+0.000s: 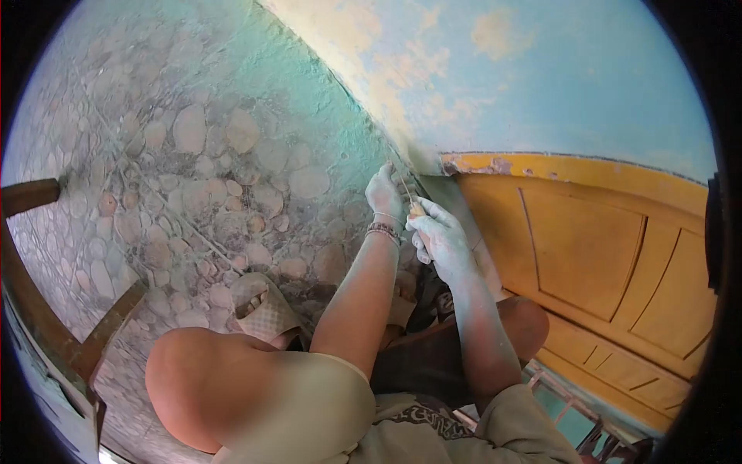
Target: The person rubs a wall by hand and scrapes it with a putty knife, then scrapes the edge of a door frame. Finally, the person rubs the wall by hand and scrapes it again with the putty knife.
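In my right hand (442, 238), coated in pale dust, is a thin-bladed tool (417, 209) with a short yellowish handle. Its narrow shaft points away from me, toward the foot of the wall. Just left of it, my left hand (385, 195) is also whitened and has its fingers curled in near the shaft's far end. Whether those fingers grip the tip or something small is hidden. A beaded bracelet (382, 230) circles the left wrist. Both hands are low, close to where the blue wall (587, 85) with peeling paint meets the dusty floor.
Greenish dust covers part of the stone-patterned floor (193, 201). An orange panelled wooden door (587, 247) stands at the right. A brown wooden frame (85, 348) is at the left edge. My slippered foot (263, 305) and bent knees are below the hands.
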`<state>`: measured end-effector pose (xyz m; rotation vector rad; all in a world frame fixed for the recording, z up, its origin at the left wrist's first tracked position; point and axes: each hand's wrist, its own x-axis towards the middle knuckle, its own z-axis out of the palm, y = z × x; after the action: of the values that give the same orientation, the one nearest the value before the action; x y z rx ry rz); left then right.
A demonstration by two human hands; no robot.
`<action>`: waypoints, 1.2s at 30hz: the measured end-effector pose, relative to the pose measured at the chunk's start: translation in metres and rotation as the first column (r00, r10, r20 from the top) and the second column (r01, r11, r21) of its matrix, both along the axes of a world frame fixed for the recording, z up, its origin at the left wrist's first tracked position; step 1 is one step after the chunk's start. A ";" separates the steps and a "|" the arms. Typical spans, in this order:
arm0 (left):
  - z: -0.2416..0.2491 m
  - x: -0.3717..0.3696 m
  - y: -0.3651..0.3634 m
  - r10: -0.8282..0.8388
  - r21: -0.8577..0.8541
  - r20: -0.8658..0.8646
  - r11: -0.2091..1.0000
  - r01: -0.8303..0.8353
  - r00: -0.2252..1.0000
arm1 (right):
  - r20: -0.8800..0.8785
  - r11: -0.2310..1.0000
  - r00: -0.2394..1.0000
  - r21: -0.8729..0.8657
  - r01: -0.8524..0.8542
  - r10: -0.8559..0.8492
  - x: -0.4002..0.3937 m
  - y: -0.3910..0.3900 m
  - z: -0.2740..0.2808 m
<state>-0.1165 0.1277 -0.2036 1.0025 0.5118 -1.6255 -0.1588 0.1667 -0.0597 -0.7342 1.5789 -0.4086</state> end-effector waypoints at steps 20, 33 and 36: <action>-0.008 -0.018 0.017 -0.236 0.031 -0.018 0.971 0.237 0.972 | -0.530 0.912 0.820 -0.190 -0.362 0.215 -0.066 0.016 -0.047; -0.032 -0.059 0.040 -0.553 0.097 0.109 0.833 0.545 0.826 | -0.516 0.976 0.828 0.102 -0.194 0.219 -0.082 -0.008 -0.005; -0.031 -0.068 0.045 -0.577 0.080 0.129 0.816 0.572 0.806 | -0.569 0.961 0.780 0.075 -0.265 0.260 -0.091 -0.010 -0.019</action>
<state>-0.1846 0.1727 -0.2346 1.3873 0.1304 -2.0563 -0.2496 0.1566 -0.0789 -1.1452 1.9978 0.0310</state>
